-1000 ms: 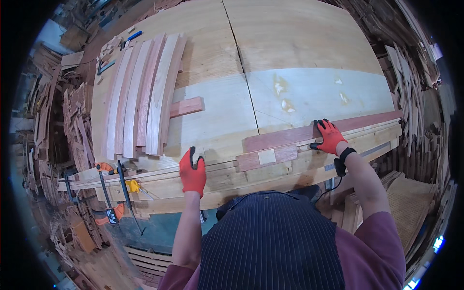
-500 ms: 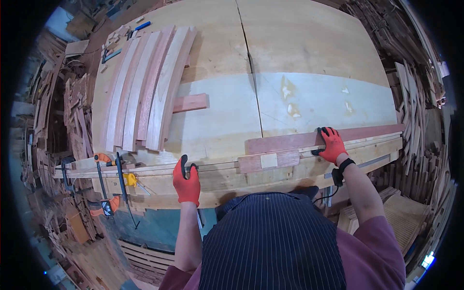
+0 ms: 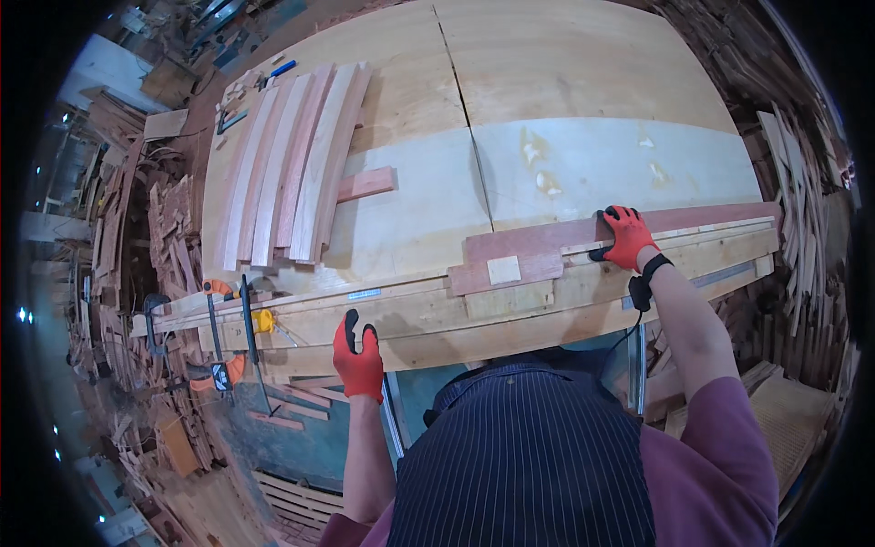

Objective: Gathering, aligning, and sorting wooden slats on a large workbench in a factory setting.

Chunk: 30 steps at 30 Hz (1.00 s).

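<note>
My right hand [image 3: 629, 239], in a red glove with dark fingertips, grips a long reddish wooden board [image 3: 538, 238] near the bench's front edge. Its fingers reach over the top and the thumb lies on the near side. Left of that hand, a shorter reddish block [image 3: 465, 279] with a pale square piece [image 3: 503, 269] on it lies against the board. My left hand [image 3: 359, 361], gloved alike, hovers just in front of the bench edge, thumb and fingers apart, holding nothing. A small light-blue strip [image 3: 365, 294] lies beyond its fingertips.
Several sawn boards [image 3: 296, 164] lie side by side at the left of the large plywood bench top [image 3: 410, 91]. Orange-and-black clamps [image 3: 219, 333] and a yellow-handled one [image 3: 263, 321] stick out at the front left. Stacked timber [image 3: 793, 182] lines the right side.
My left hand has drawn back from the bench's front strip towards my body, uncovering the light-blue strip. My right hand keeps its hold on the board. The whole view has shifted slightly.
</note>
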{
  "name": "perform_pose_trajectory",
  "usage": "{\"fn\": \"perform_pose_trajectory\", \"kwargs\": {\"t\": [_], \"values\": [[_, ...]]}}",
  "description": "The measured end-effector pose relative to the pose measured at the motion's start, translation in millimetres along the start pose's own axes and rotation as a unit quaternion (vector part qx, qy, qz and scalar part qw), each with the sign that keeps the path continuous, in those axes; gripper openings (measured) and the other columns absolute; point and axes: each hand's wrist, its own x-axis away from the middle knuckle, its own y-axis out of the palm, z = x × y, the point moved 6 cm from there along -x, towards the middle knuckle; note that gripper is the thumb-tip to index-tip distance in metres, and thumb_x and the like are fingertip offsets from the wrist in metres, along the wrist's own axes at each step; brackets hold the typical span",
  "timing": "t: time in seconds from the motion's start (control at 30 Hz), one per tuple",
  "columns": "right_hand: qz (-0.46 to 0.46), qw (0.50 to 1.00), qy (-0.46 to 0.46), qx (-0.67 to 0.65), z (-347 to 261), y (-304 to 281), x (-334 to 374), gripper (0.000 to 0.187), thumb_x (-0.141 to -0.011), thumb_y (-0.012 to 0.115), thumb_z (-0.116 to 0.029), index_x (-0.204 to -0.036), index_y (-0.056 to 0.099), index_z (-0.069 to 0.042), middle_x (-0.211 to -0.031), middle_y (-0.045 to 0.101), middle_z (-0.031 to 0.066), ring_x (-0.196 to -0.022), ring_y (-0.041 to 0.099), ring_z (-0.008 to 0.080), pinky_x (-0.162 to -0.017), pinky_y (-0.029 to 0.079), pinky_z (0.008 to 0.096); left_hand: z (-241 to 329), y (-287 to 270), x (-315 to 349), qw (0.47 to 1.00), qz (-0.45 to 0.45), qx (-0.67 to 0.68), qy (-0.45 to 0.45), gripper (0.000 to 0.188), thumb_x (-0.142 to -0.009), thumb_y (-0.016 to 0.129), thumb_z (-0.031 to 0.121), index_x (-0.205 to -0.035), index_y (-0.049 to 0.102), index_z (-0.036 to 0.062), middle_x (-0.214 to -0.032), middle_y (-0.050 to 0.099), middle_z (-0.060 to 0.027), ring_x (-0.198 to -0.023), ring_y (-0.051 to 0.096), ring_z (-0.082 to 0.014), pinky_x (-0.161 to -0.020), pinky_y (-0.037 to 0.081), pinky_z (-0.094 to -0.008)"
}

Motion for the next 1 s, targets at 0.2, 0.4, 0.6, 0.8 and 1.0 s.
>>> {"fn": "perform_pose_trajectory", "kwargs": {"t": [0.2,0.4,0.6,0.8,1.0], "values": [[-0.005,1.0,0.004,-0.006,0.1,4.6,6.1,0.099,-0.069,0.087,-0.062,-0.147,0.057,-0.007,-0.151,0.05,0.0145,-0.144,0.044,0.0347,-0.123,0.033,0.0479,-19.4,-34.9,67.6,0.997,0.02,-0.043,-0.054,0.047,-0.094,0.07,0.006,-0.139,0.063,0.0011,-0.139,0.066,-0.0141,-0.127,0.063,-0.0255,-0.108,0.048,-0.0373],[-0.004,1.0,0.016,-0.01,3.4,9.7,6.5,0.1,-0.07,0.087,-0.062,-0.147,0.056,-0.006,-0.153,0.049,0.0161,-0.144,0.044,0.0355,-0.122,0.035,0.0464,-57.5,-61.8,144.2,0.995,0.037,-0.048,-0.082,0.045,-0.092,0.07,0.006,-0.137,0.065,0.0003,-0.138,0.066,-0.0157,-0.127,0.063,-0.0278,-0.108,0.05,-0.0394],[-0.004,0.999,0.043,-0.032,1.5,10.6,10.1,0.102,-0.071,0.087,-0.058,-0.15,0.053,-0.003,-0.156,0.046,0.0187,-0.146,0.043,0.037,-0.123,0.035,0.0444,-51.1,-76.0,183.7,0.995,0.038,-0.08,-0.048,0.047,-0.089,0.073,0.007,-0.134,0.066,-0.0005,-0.134,0.067,-0.0184,-0.125,0.064,-0.0329,-0.108,0.049,-0.0418],[0.014,0.998,0.031,-0.059,4.7,12.8,10.3,0.102,-0.071,0.087,-0.059,-0.151,0.052,-0.004,-0.155,0.047,0.0209,-0.146,0.043,0.0381,-0.123,0.036,0.0435,-36.6,-72.8,174.9,0.993,0.036,-0.108,-0.044,0.049,-0.088,0.074,0.009,-0.136,0.065,0.0003,-0.135,0.067,-0.0193,-0.127,0.062,-0.0338,-0.109,0.048,-0.0424],[0.03,0.998,0.008,-0.058,2.7,7.7,10.0,0.1,-0.071,0.087,-0.057,-0.149,0.053,-0.003,-0.153,0.048,0.0222,-0.144,0.044,0.0387,-0.122,0.036,0.0451,17.2,-22.4,101.5,0.986,0.008,-0.152,0.062,0.052,-0.088,0.075,0.012,-0.137,0.064,0.0002,-0.136,0.066,-0.0209,-0.129,0.059,-0.0369,-0.111,0.046,-0.0442]]}}
